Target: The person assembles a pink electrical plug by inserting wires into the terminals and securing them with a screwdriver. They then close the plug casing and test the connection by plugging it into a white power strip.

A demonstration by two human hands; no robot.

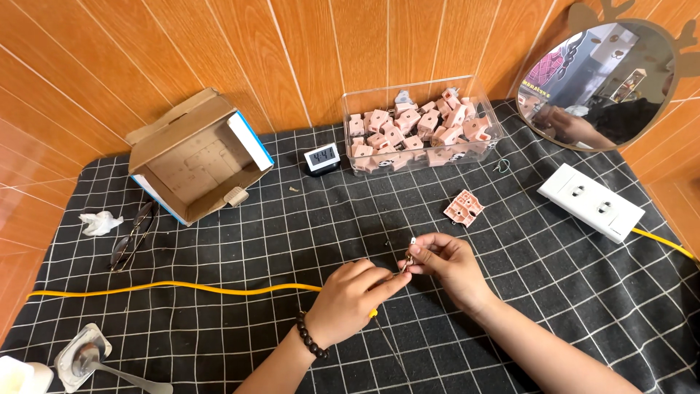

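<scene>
My left hand [354, 298], with a dark bead bracelet on the wrist, holds a thin tool with a yellow handle [374, 313]; its tip meets a tiny metal part [410, 258]. My right hand [446, 264] pinches that small part between its fingertips. Both hands hover just above the black grid-patterned cloth [292, 233]. A pink plastic piece [464, 207] lies on the cloth just beyond my right hand. A tiny dark screw-like speck [386, 244] sits near the fingers.
A clear box [419, 124] of several pink pieces stands at the back. Left of it are a small digital clock [321, 157] and an open cardboard box [197, 157]. A white power strip [590, 201], round mirror [601, 84], glasses [133, 235], yellow cable [175, 287], crumpled tissue [99, 222] and spoon [109, 368] surround the area.
</scene>
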